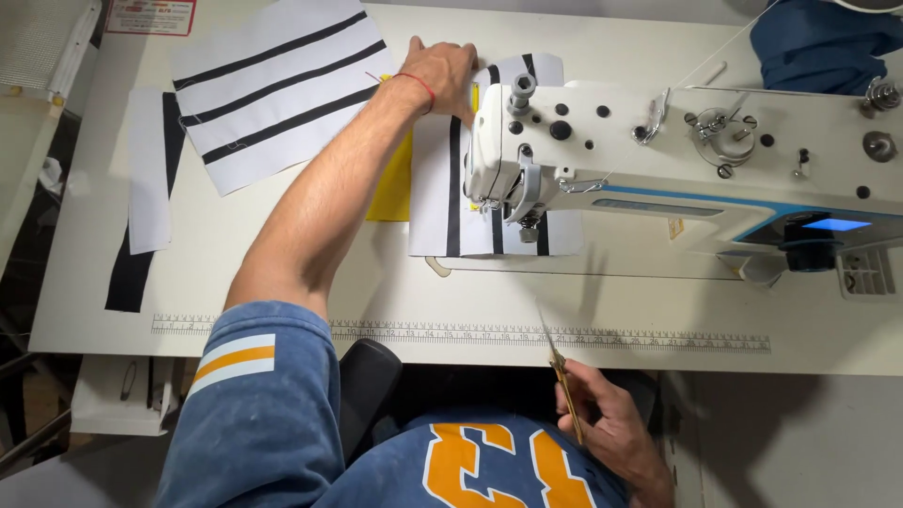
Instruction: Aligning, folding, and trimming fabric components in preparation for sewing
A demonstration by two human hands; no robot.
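Observation:
My left hand (442,71) reaches across the white table and presses flat on the far end of a white fabric piece with black stripes (451,202). That piece runs under the head of a white sewing machine (658,160) and lies partly over a yellow piece (390,183). A red thread is tied round my left wrist. My right hand (611,423) is low by my lap at the table's front edge, gripping thin thread snips (560,372) that point up and away.
A larger white panel with three black stripes (273,85) lies at the far left. A narrow white strip and a black strip (146,188) lie at the left edge. A printed ruler (461,334) runs along the table front. Dark blue cloth (828,42) sits behind the machine.

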